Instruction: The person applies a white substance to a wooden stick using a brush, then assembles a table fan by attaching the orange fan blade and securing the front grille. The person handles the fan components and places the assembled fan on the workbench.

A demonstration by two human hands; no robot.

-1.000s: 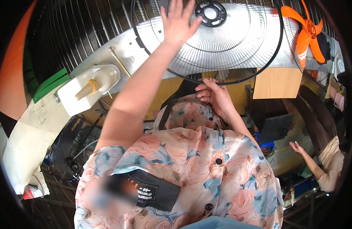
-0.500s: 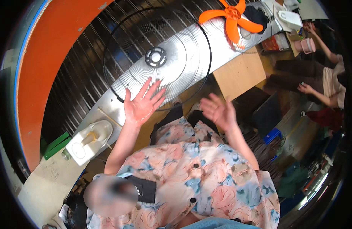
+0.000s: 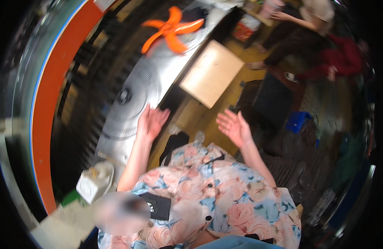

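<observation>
My left hand (image 3: 152, 121) is open and holds nothing, its fingers apart near the right edge of a round wire fan guard (image 3: 124, 95). The guard has a dark hub and lies on a long metal work surface (image 3: 175, 74). I hold my right hand (image 3: 235, 128) up in the air, fingers spread and nothing in it. Further along the metal surface rests an orange fan blade (image 3: 168, 30) with several curved vanes, overlapping another wire guard. Motion blurs much of the picture.
A pale wooden board (image 3: 212, 74) stands beyond my hands. At the lower left is a white plastic container (image 3: 94, 181); an orange curved panel (image 3: 44, 133) edges the left. A blue bin (image 3: 298, 121) and stacked brown items (image 3: 291, 174) lie right. Another person (image 3: 318, 16) sits at the upper right.
My view has swung to the right, so the guard, fan blade and board appear further left. My left hand no longer overlaps the guard's middle. Both hands stay open and empty.
</observation>
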